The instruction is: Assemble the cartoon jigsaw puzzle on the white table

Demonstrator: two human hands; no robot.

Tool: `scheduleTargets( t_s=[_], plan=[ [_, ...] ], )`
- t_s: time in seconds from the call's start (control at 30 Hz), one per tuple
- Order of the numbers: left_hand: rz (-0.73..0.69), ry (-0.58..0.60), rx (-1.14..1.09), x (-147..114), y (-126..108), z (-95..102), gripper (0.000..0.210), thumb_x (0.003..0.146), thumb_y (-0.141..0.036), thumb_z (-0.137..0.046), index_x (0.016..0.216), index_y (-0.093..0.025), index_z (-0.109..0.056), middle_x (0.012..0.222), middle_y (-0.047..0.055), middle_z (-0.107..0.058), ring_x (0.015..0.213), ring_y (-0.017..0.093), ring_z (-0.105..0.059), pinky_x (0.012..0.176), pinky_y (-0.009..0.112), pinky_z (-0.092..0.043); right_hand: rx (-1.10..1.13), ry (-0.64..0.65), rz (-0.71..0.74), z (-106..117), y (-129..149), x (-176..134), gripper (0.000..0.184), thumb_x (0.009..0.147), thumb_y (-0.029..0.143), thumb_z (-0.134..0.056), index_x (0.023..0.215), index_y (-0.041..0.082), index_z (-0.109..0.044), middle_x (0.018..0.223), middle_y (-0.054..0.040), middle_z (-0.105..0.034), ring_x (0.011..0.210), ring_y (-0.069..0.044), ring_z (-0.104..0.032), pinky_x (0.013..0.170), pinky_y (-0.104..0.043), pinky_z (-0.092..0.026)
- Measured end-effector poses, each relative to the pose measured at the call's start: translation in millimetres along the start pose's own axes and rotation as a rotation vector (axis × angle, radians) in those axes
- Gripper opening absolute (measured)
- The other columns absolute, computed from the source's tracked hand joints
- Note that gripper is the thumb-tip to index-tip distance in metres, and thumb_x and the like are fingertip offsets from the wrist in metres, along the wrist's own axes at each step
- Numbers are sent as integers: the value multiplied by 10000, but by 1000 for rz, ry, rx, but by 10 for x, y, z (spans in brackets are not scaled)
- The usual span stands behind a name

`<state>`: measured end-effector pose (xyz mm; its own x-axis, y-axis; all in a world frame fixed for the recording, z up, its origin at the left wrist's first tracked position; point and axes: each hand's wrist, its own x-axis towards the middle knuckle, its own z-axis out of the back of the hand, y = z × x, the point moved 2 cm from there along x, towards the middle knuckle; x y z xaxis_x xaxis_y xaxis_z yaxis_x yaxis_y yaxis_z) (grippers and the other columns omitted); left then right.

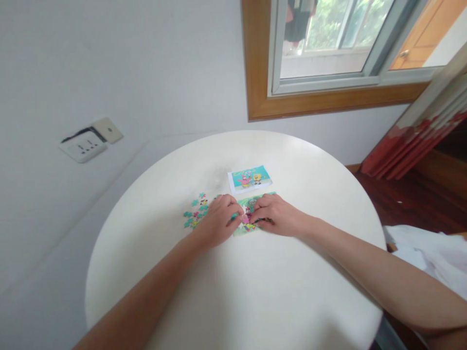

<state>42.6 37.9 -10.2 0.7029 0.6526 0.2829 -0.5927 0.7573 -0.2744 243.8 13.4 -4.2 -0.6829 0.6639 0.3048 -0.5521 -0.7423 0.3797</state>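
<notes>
A small jigsaw puzzle [240,232] with a pale green border lies on the white table between my hands, partly filled with pink, yellow and green pieces. My left hand [223,219] is closed at its left side, thumb and fingers curled together; what they pinch is too small to make out. From the right, my right hand [276,216] reaches over the puzzle, its bent fingers closed on a puzzle piece near the pink part. Loose puzzle pieces [195,214], mostly teal, are scattered left of my left hand, which hides some of them.
Just behind the puzzle lies a picture card [250,179] with cartoon figures on teal. The round white table [248,291] stands against a wall with a power socket [83,146] and a wood-framed window [292,104]. White cloth [423,248] lies beyond the table's right edge.
</notes>
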Motion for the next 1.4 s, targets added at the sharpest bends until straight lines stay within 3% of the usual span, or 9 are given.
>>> scheduleTargets(
  t_s=[0.3, 0.6, 0.8, 0.9, 1.0, 1.13, 1.27, 1.4],
  plan=[
    [3, -24, 99, -15, -37, 27, 101, 872, -265, -549, 870, -216, -637, 972, 56, -497, 941, 222, -473, 815, 367, -365, -7, -2, -2, 20, 16, 5, 163, 821, 182, -601, 910, 241, -724, 885, -36, -647, 877, -173, -548, 821, -307, -371],
    [41, -80, 101, 0, -57, 35, 99, 823, -265, -648, 918, -240, -660, 954, 40, -525, 947, 216, -496, 837, 359, -359, -6, 7, 15, -19, -10, -1, 251, 824, 188, -606, 1039, 271, -705, 943, -36, -659, 915, -182, -547, 831, -319, -352],
    [83, -146, 98, -2, 72, 140, 154, 893, -284, -529, 950, -202, -646, 907, 52, -552, 891, 209, -516, 821, 345, -389, -19, 24, -19, -5, 10, -13, 269, 829, 209, -593, 1083, 243, -674, 1008, -50, -649, 975, -202, -536, 856, -327, -357],
    [91, -64, 54, -39, 161, 209, 170, 895, -272, -499, 959, -198, -638, 867, 43, -580, 858, 203, -528, 821, 343, -395, -43, 2, -34, 15, 54, -16, 282, 835, 223, -584, 1106, 229, -663, 1044, -66, -626, 985, -207, -524, 861, -334, -350],
    [117, 90, -38, -99, 226, 258, 175, 889, -283, -485, 935, -198, -631, 818, 17, -605, 770, 171, -542, 816, 328, -398, -79, 12, -28, 20, 105, -15, 280, 851, 204, -551, 1087, 269, -686, 1037, -58, -608, 970, -198, -514, 845, -332, -335],
    [167, 238, -130, -163, 258, 308, 194, 882, -319, -472, 883, -185, -612, 754, -1, -598, 685, 145, -528, 693, 270, -396, -126, 15, -50, 19, 132, -16, 301, 854, 182, -531, 1077, 293, -700, 1030, -55, -596, 957, -196, -504, 824, -333, -320],
    [157, 293, -115, -170, 239, 326, 208, 860, -349, -504, 782, -179, -595, 686, -16, -563, 648, 140, -499, 663, 263, -367, -159, 16, -68, 19, 129, -15, 302, 852, 179, -529, 1068, 300, -701, 1028, -51, -588, 953, -197, -495, 819, -338, -308],
    [116, 273, -106, -160, 206, 282, 156, 828, -311, -526, 767, -182, -590, 709, -9, -578, 674, 149, -504, 668, 265, -360, -157, 18, -54, 9, 147, -8, 290, 857, 187, -534, 1072, 302, -692, 1036, -50, -587, 971, -199, -489, 835, -343, -299]
  ],
)
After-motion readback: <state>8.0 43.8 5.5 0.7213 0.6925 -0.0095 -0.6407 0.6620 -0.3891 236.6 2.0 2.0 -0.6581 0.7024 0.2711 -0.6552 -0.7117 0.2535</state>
